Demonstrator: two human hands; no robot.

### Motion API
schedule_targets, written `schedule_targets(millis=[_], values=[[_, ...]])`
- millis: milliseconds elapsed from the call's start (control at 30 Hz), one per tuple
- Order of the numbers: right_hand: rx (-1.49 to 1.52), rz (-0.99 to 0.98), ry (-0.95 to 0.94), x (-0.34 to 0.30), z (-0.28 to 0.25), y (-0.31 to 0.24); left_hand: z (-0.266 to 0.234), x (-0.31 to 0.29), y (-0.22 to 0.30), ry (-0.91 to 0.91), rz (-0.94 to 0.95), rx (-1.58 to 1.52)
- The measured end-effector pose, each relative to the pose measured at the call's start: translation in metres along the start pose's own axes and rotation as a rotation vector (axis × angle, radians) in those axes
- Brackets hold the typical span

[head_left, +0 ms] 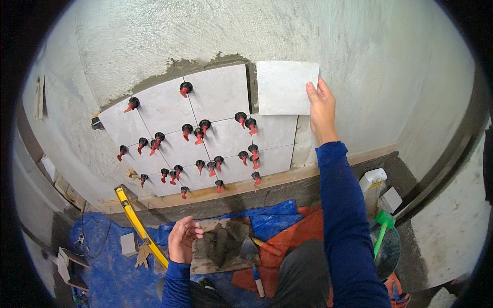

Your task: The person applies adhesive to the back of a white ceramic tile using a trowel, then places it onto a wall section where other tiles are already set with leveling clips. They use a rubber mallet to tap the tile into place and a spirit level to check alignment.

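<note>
My right hand [321, 105] grips a pale grey wall tile [283, 88] by its right edge, thumb on the face and fingers behind. The tile is held up by the wall, just right of the top row of set tiles [221, 92] and overlapping the row below; whether it touches the wall I cannot tell. Black tile-levelling clips with red handles [186, 88] sit along the joints. My left hand [184, 237] hovers low, fingers loosely curled and apart, with nothing in it. Beside it lies a board [205, 264] with a heap of grey mortar [221, 246].
A yellow spirit level [138, 220] leans against the wall's foot at left. Blue sheeting [113, 277] and orange sheeting [303, 231] cover the floor. A trowel [251, 249] lies at the board's right. At right stand a dark bucket [390, 251] with a green scoop [384, 220] and a white bottle [372, 178].
</note>
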State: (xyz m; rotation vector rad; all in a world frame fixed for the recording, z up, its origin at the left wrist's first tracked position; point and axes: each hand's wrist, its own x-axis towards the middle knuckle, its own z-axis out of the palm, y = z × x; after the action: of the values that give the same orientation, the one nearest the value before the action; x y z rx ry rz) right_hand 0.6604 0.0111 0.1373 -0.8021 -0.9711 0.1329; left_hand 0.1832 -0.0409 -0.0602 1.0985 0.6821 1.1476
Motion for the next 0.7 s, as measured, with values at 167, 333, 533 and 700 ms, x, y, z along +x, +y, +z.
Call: schedule_targets(millis=[167,333,533,700], values=[[0.045,0.077,-0.08,0.011,0.004,0.011,0.0,0.002,0.001,-0.045,-0.057,0.01],[0.098,0.067,-0.056,0.017,0.012,0.022,0.0,0.005,0.001,-0.045,-0.063,0.013],[0.081,0.118,-0.054,0.016,0.009,0.029,0.002,0.006,0.0,-0.049,-0.075,0.009],[0.003,0.076,0.003,0.018,0.008,0.032,0.003,0.006,-0.001,-0.045,-0.074,0.018]])
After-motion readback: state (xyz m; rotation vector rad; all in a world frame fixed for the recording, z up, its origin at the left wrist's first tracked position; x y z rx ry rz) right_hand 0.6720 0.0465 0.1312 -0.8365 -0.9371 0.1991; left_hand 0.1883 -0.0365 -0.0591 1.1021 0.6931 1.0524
